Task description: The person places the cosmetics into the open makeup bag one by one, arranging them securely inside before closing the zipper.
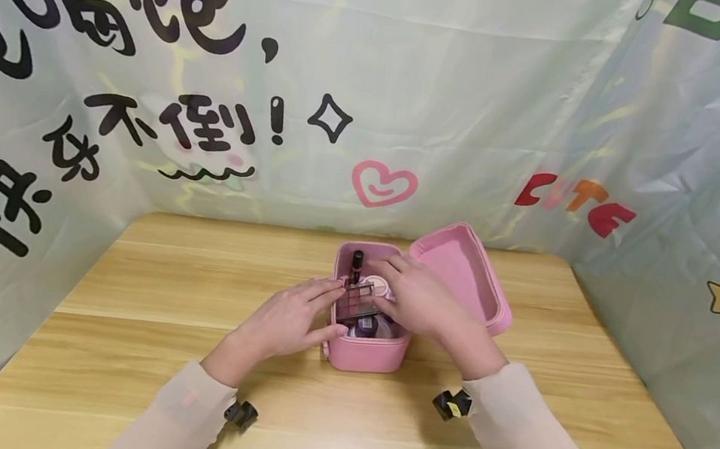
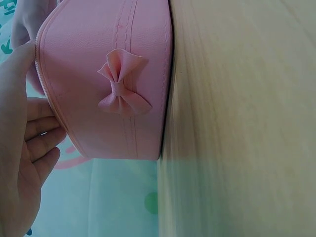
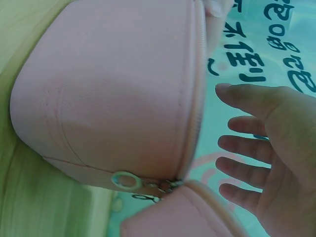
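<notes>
A pink makeup case (image 1: 367, 357) stands on the table with its lid (image 1: 463, 268) folded back to the right. Inside it lie a palette with a clear cover (image 1: 358, 303), a black tube (image 1: 357, 266), a round compact (image 1: 377, 285) and a dark-capped bottle (image 1: 365, 325). My left hand (image 1: 284, 321) rests at the case's left rim, fingertips by the palette and thumb near the front corner. From the right, my right hand (image 1: 417, 296) reaches over the opening, fingers relaxed above the contents; in the right wrist view those fingers (image 3: 244, 145) are spread, holding nothing.
A wooden table (image 1: 190, 270) lies under the case, with printed cloth (image 1: 470, 117) hanging behind and at the sides. A pink bow (image 2: 118, 89) sits on the case's left side. Zipper pulls with a ring (image 3: 126, 180) hang near the lid hinge.
</notes>
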Demonstrator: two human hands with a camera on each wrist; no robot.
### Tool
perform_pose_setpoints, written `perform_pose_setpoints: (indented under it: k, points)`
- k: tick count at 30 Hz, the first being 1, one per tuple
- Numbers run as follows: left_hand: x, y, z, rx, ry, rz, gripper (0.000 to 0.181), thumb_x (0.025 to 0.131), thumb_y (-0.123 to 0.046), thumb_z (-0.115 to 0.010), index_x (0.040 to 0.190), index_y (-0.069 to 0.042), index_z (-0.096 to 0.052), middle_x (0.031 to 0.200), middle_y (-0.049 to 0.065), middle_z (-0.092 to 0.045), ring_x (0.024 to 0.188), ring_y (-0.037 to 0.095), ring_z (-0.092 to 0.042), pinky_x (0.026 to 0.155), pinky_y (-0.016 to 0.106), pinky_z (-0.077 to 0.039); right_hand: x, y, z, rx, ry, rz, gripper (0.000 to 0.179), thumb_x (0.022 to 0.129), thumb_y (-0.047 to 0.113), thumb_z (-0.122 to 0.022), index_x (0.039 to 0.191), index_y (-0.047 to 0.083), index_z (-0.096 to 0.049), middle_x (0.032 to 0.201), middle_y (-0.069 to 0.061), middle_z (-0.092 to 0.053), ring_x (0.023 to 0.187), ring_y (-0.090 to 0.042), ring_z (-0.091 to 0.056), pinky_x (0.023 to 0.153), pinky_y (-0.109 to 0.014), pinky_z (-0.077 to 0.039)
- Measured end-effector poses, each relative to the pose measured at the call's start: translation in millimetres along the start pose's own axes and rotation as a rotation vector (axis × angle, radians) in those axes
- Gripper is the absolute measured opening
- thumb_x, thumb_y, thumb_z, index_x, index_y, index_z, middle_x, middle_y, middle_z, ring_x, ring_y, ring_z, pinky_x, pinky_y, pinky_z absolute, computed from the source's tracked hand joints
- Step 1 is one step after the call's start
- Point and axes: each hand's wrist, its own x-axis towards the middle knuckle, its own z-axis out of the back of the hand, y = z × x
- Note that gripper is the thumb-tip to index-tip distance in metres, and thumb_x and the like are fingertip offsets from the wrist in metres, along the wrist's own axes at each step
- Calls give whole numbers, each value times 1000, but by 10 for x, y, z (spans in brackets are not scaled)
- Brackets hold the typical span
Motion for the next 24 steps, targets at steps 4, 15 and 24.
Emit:
perform_pose_setpoints:
  k: [4, 15, 24]
  points:
    - [5, -5, 4, 2, 6, 2, 79, 98, -66, -29, 140, -3, -52, 148, 11, -46, 132, 29, -47, 110, 43, -38, -75, -16, 91, 14, -9, -13, 52, 94, 35, -66, 138, 11, -54, 135, -9, -55, 124, -30, -53, 106, -46, -42]
    - [17, -8, 4, -18, 4, 13, 82, 97, -67, -28, 138, -2, -54, 146, 13, -47, 131, 32, -47, 109, 45, -39, -320, -110, 321, 6, -89, -18, 54, 94, 31, -67, 137, 3, -53, 134, -15, -56, 125, -34, -51, 108, -51, -38]
    - [6, -5, -3, -35, -5, 20, 80, 97, -67, -30, 138, -2, -54, 147, 12, -47, 131, 32, -48, 108, 45, -40, -508, -207, 405, -45, -229, 43, 50, 88, 30, -73, 128, 2, -61, 123, -14, -63, 116, -35, -57, 104, -53, -40]
